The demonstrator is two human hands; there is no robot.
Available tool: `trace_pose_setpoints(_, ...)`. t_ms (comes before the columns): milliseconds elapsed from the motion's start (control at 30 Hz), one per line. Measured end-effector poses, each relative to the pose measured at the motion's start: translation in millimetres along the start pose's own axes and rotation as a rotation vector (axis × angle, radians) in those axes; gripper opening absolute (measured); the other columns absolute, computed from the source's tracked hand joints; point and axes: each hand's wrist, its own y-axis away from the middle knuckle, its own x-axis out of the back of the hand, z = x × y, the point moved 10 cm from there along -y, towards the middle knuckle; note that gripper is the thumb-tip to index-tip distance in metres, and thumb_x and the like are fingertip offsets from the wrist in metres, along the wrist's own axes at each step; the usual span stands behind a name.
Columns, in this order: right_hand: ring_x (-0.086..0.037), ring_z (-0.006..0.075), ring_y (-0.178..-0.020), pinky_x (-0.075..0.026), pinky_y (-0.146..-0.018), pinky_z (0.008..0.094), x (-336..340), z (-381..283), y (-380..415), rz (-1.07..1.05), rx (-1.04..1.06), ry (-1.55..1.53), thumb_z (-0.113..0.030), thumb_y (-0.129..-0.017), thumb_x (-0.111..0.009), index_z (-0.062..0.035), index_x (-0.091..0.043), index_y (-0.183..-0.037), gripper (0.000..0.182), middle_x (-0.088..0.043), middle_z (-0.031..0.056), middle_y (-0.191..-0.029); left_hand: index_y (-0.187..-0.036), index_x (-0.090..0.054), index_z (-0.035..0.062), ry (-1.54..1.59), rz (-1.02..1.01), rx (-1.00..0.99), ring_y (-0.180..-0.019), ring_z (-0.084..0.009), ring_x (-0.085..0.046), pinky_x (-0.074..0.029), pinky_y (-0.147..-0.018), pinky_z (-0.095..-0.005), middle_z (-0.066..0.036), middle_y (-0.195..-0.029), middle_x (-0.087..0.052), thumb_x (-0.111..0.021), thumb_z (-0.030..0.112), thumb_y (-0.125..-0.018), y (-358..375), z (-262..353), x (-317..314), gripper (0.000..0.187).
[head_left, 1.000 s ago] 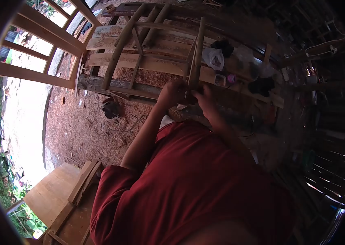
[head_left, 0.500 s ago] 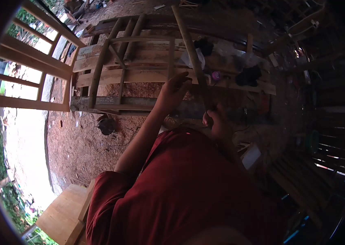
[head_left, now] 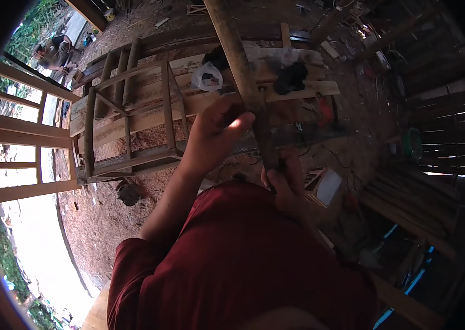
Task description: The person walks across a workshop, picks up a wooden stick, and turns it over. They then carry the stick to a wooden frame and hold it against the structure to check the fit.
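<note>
A person in a red shirt (head_left: 254, 264) is gripping a long bamboo pole (head_left: 238, 66) with both hands. The right hand (head_left: 283, 184) is clenching its lower end, while the left hand (head_left: 216, 132) is wrapping around the pole just above. Beyond the left hand, a bamboo frame (head_left: 128, 121) is lying on the workbench (head_left: 199, 102), near a white plastic bag (head_left: 207, 77). No writing is legible.

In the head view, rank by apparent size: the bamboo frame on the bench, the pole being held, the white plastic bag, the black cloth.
1. bamboo frame
2. pole, though it is close to the camera, so this is unsure
3. white plastic bag and black cloth look alike; no ranking between them.
</note>
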Motion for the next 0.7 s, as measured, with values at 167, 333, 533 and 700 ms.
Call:
trace_pose_setpoints(167,-0.051,0.0087,-0.080,-0.042,-0.070,0.0259,32.7,7.5,14.8,0.026,0.090,0.089,0.002,-0.099,-0.056,-0.0028,-0.050,-0.126,0.029,-0.054,0.0027,-0.099,-0.112,-0.067,0.0000,-0.120,0.050,0.042,-0.091,-0.0067,-0.066,-0.053,-0.085,-0.0260,-0.001,-0.093,-0.071,-0.071,0.012,-0.099,1.2,-16.0,-21.4,0.018)
trace_pose_setpoints(333,-0.050,0.0084,-0.079,-0.041,-0.069,0.0254,54.8,21.7,25.9,0.104,0.086,0.153,0.000,-0.099,-0.057,-0.0030,-0.052,-0.125,0.027,-0.053,0.0022,-0.099,-0.121,-0.066,-0.0020,-0.165,0.000,-0.020,-0.106,-0.0111,-0.068,-0.053,-0.096,-0.0278,-0.005,-0.107,-0.073,-0.071,0.000,-0.096,7.3,-18.9,-49.1,0.025)
trace_pose_setpoints(533,-0.048,0.0048,-0.080,-0.039,-0.068,0.0242,62.9,23.6,24.5,0.091,0.020,0.072,-0.003,-0.098,-0.060,-0.0048,-0.054,-0.121,0.024,-0.054,-0.0010,-0.096,-0.117,-0.067,-0.0011,-0.319,-0.051,-0.194,-0.101,-0.0132,-0.072,-0.056,-0.091,-0.0301,-0.007,-0.102,-0.075,-0.081,0.011,-0.089,7.3,-2.1,-63.8,0.034)
trace_pose_setpoints(700,-0.048,0.0043,-0.078,-0.038,-0.065,0.0241,53.7,27.1,16.2,0.075,0.001,0.023,-0.003,-0.098,-0.060,-0.0051,-0.054,-0.120,0.023,-0.055,-0.0023,-0.093,-0.125,-0.064,-0.0038,-0.166,-0.037,-0.057,-0.103,-0.0120,-0.068,-0.054,-0.093,-0.0289,-0.006,-0.107,-0.073,-0.073,0.004,-0.095,6.3,-24.1,-53.2,0.033)
